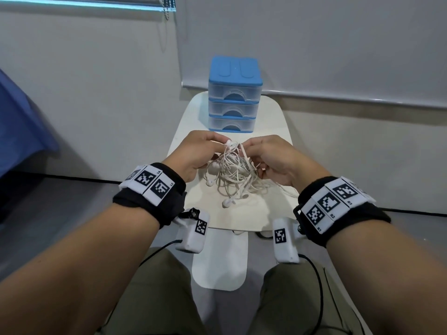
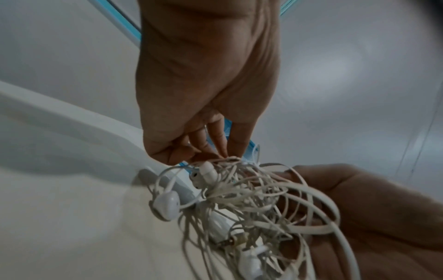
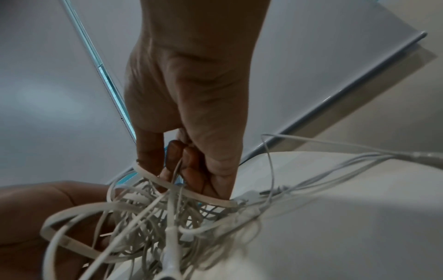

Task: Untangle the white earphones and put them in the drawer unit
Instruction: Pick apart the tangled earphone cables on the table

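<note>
Above a small cream table (image 1: 183, 131), 2 bare hands hold a knot of white earphones (image 1: 232, 172) between them. On the left, the left hand (image 1: 193, 153) pinches the top of the knot with thumb and fingertips (image 2: 217, 140), close to a white earbud stem; its fingers curl in on the cords. In the middle, the earphones hang as a dense tangle of thin cables and 1 flat ribbon-like cable, with several earbuds dangling; the lowest loops and buds touch the tabletop. On the right, the right hand (image 1: 273, 158) grips cords from the other side, fingers curled, with the flat cable looped across them (image 3: 172, 157). A few thin strands trail off to the right over the table edge. Behind the hands, at the far end of the table, stands the drawer unit (image 1: 234, 93): blue top and frame, 3 clear drawers stacked, all pushed in. Each wrist wears a black band (image 1: 150, 197) carrying square black-and-white markers. A grey wall rises behind the table.
</note>
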The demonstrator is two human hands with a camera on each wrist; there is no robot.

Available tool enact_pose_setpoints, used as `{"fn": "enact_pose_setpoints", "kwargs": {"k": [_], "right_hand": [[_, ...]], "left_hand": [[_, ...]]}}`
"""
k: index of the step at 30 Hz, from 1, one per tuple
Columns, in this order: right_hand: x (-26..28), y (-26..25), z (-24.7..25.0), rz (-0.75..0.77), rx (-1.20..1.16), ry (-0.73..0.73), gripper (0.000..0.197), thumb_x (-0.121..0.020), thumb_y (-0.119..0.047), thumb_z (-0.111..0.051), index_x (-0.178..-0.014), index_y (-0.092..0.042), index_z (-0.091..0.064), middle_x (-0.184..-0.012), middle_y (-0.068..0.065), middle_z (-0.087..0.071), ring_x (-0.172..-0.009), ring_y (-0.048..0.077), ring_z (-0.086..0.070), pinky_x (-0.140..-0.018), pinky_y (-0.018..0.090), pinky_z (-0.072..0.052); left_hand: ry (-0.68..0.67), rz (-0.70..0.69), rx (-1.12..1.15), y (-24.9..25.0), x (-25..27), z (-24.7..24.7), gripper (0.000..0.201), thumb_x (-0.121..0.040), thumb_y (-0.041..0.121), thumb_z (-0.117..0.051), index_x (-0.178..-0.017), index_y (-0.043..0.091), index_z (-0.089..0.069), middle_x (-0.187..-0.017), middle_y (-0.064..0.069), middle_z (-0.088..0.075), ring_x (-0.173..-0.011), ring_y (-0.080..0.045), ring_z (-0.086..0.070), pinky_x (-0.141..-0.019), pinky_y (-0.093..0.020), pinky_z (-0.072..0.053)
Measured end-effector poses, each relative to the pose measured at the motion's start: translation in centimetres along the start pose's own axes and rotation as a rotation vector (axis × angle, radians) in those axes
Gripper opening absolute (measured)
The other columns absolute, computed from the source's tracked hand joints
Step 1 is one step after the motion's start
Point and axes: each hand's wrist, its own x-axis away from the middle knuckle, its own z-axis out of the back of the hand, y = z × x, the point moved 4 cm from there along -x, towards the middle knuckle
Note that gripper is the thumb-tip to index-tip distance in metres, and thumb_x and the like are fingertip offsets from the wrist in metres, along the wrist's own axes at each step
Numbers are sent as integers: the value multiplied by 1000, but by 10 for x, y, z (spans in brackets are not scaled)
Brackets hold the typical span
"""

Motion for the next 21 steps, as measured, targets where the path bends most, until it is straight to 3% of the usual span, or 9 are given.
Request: {"fn": "enact_pose_setpoints", "kwargs": {"k": [3, 8, 12, 14, 17, 21], "right_hand": [[0, 4, 3, 27, 27, 2, 21, -89, -1, -69, -77, -17, -73, -64, 1, -60, -52, 12, -46, -51, 24, -30], [3, 3, 3, 37, 25, 19, 18, -90, 0, -68, -79, -13, -72, -68, 5, -59, -53, 13, -44, -50, 23, -32], [3, 3, 6, 30, 7, 19, 19, -91, -5, -71, -74, -14, -73, -74, 10, -55, -57, 15, -42, -54, 25, -33], [6, 3, 9, 24, 11, 12, 16, -93, -5, -69, -79, -12, -72, -63, 3, -54, -51, 11, -41, -53, 25, -32], [10, 2, 12, 14, 6, 25, 9, -96, -3, -63, -93, -7, -69, -46, -8, -49, -39, 5, -37, -49, 23, -30], [11, 3, 11, 17, 11, 33, 15, -95, -3, -63, -83, -11, -68, -51, -5, -52, -41, 7, -40, -48, 22, -32]], "left_hand": [[7, -49, -67, 4, 2, 3, 13, -92, 3, -72, -102, 11, -76, -75, 2, -69, -46, 1, -58, -41, -10, -39], [-18, -83, -189, 8, 5, 6, 10, -91, 7, -72, -98, 7, -79, -84, -3, -73, -63, -11, -58, -44, -9, -40], [-23, -125, -204, 10, 7, 6, 14, -97, 14, -69, -96, 6, -81, -85, -4, -75, -58, -4, -57, -46, -8, -39], [-34, -113, -175, 9, 7, 6, 15, -98, 15, -67, -96, 9, -80, -81, -1, -74, -55, -1, -57, -48, -10, -40], [-56, -65, -165, 5, 5, 6, 13, -98, 20, -67, -96, 18, -79, -83, 7, -75, -68, -8, -60, -62, -22, -41], [-124, -55, -179, 4, 6, 5, 14, -96, 13, -69, -100, 23, -77, -80, 10, -72, -74, -10, -62, -67, -25, -41]]}}
